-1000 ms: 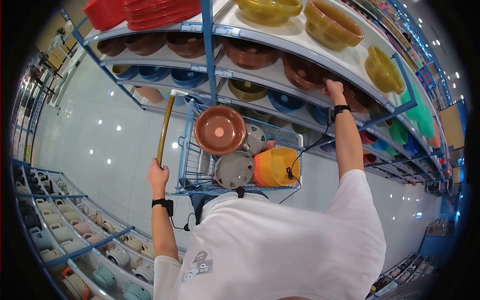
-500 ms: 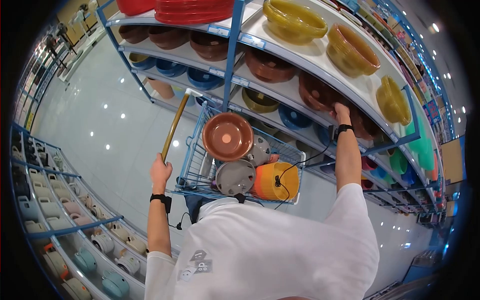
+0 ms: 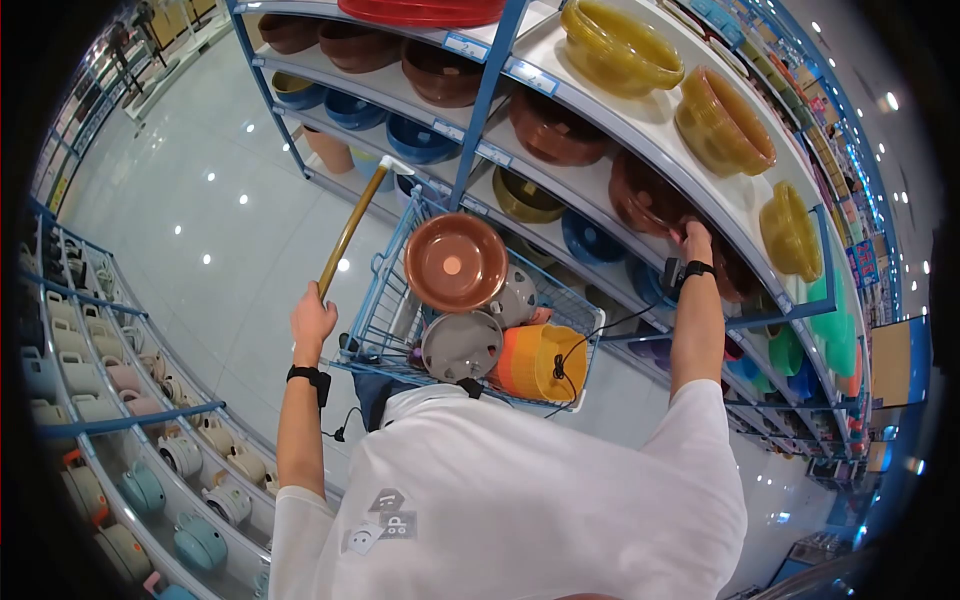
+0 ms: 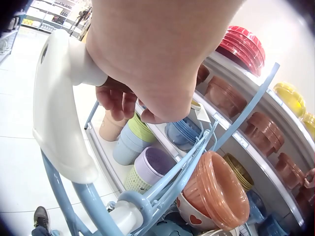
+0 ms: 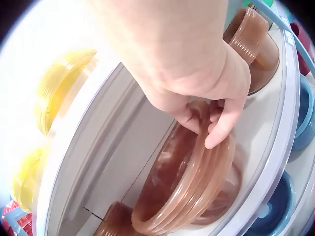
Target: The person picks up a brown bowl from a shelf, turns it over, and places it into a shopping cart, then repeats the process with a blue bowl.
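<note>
My left hand (image 3: 313, 318) is curled round the brown bar of the cart handle (image 3: 352, 232); in the left wrist view its fingers wrap beside the white end piece (image 4: 59, 113). At the right, my right hand (image 3: 697, 240) reaches onto the middle shelf. The right wrist view shows that hand (image 5: 197, 73) pinching the rims of nested brown basins (image 5: 172, 191), thumb on one side and fingers on the other. The basins stand tilted on the shelf.
The blue wire cart (image 3: 385, 335) holds a brown basin (image 3: 430, 262), grey strainers (image 3: 462, 347) and orange-yellow containers (image 3: 540, 360). Yellow basins (image 3: 620, 50) line the shelf above, blue ones (image 3: 586, 238) below. Mugs and pots (image 3: 200, 540) fill a rack at left.
The shelves and cart have shifted in the head view as it turned. My left hand stays on the cart handle, and my right hand remains at the brown basins.
</note>
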### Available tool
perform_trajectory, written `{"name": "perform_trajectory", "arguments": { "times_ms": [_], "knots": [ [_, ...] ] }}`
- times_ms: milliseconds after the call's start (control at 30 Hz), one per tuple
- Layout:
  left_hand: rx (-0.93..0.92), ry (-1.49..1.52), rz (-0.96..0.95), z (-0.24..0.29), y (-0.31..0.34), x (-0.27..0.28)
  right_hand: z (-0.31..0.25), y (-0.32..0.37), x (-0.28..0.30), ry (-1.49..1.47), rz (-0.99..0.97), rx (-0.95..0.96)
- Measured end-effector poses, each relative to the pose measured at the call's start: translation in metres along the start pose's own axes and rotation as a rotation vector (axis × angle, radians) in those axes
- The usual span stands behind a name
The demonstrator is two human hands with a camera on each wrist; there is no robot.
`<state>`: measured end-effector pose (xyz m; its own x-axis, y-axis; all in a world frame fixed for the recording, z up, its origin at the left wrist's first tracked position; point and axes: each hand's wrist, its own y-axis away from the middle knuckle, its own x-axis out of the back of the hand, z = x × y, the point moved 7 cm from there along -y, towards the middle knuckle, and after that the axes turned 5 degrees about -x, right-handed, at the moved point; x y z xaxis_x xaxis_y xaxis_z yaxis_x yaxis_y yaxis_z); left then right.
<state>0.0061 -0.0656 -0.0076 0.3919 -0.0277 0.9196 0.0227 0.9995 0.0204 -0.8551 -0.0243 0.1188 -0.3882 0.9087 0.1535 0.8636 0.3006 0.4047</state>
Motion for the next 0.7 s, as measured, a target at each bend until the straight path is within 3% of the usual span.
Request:
{"name": "perform_trajectory", "arguments": {
  "times_ms": [133,233,367,700],
  "knots": [
    [0.003,-0.005,-0.014,-0.001,-0.001,-0.001,-0.005,-0.017,-0.002,-0.023,-0.185,0.044],
    [0.027,0.0,-0.04,0.001,0.0,0.001,-0.01,-0.01,0.004,-0.108,-0.211,0.066],
    [0.025,0.001,-0.036,0.001,0.0,0.002,-0.018,0.016,0.013,-0.171,-0.275,0.129],
    [0.027,0.001,-0.058,-0.001,0.0,0.001,0.012,0.104,0.053,-0.213,-0.409,0.033]
  ]
}}
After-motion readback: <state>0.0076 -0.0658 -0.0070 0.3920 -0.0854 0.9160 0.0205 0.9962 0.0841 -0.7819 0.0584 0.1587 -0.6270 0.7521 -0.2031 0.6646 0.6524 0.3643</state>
